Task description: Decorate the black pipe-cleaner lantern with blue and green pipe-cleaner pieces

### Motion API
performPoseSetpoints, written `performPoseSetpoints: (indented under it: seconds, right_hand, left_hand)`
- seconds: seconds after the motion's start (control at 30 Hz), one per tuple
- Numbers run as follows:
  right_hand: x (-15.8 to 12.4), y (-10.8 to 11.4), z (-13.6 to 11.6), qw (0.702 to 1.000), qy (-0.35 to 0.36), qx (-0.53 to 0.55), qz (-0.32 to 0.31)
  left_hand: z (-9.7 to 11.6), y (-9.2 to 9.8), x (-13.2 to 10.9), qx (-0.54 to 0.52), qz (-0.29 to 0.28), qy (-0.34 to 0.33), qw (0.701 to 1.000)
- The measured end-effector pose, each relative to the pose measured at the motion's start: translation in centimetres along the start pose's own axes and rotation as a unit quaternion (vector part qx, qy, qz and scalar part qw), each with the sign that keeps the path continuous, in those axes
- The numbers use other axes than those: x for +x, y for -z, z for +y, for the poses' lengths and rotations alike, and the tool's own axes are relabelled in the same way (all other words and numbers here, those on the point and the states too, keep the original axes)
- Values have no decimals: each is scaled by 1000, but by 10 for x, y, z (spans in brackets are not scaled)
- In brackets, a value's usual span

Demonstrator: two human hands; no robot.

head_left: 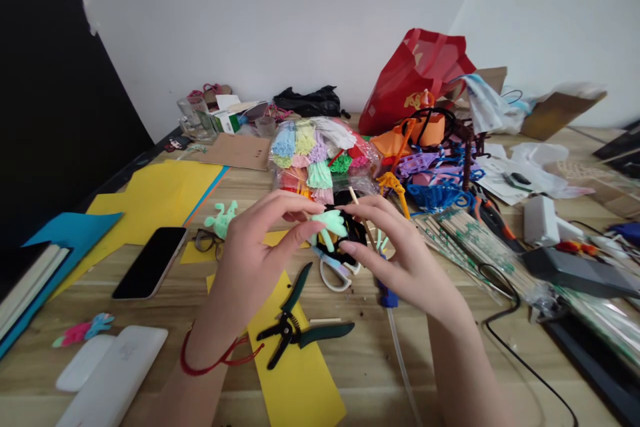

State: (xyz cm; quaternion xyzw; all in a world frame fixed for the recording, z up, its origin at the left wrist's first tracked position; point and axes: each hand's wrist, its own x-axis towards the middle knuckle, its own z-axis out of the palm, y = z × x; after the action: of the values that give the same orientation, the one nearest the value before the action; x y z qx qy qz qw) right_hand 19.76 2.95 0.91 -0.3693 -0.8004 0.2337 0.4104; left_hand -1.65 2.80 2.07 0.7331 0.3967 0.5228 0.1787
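Between my hands is a light green fuzzy piece (331, 228) with rounded lobes. My left hand (273, 240) pinches its left side between thumb and fingers. My right hand (395, 243) is at its right, fingers curved and thumb apart from them, with a gap between the thumb and the piece. Behind the right fingers rises a thin wooden stick (353, 195). Below lie white-handled scissors (334, 277) and dark green pruning shears (295, 327) over yellow paper (300, 387). Another light green fuzzy figure (221, 219) rests left of my left hand.
Bundles of coloured pipe cleaners (317, 153) lie behind my hands. A red bag (417, 73) stands at the back right. A phone (151, 262) is at the left, wooden sticks (475, 247) and pliers (493, 217) at the right. A blue glue gun (389, 295) lies below my right hand.
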Motion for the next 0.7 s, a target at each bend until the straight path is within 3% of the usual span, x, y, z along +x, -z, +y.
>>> performPoseSetpoints:
  seconds: [0.23, 0.3, 0.47, 0.57, 0.7]
  right_hand:
    - [0, 1, 1, 1000, -15, 19, -13]
    - [1, -1, 0, 1000, -10, 6, 13]
    - [-1, -8, -4, 986, 36, -77, 145]
    - [-5, -14, -10, 985, 45, -78, 147]
    - [-9, -22, -20, 986, 2, -54, 159]
  left_hand:
    - [-7, 0, 1, -50, 3, 36, 998]
    - [-7, -2, 1, -40, 21, 41, 998]
    - [-9, -7, -1, -12, 60, 48, 997]
    - [-9, -10, -2, -3, 76, 53, 996]
    - [-5, -11, -4, 0, 99, 50, 994]
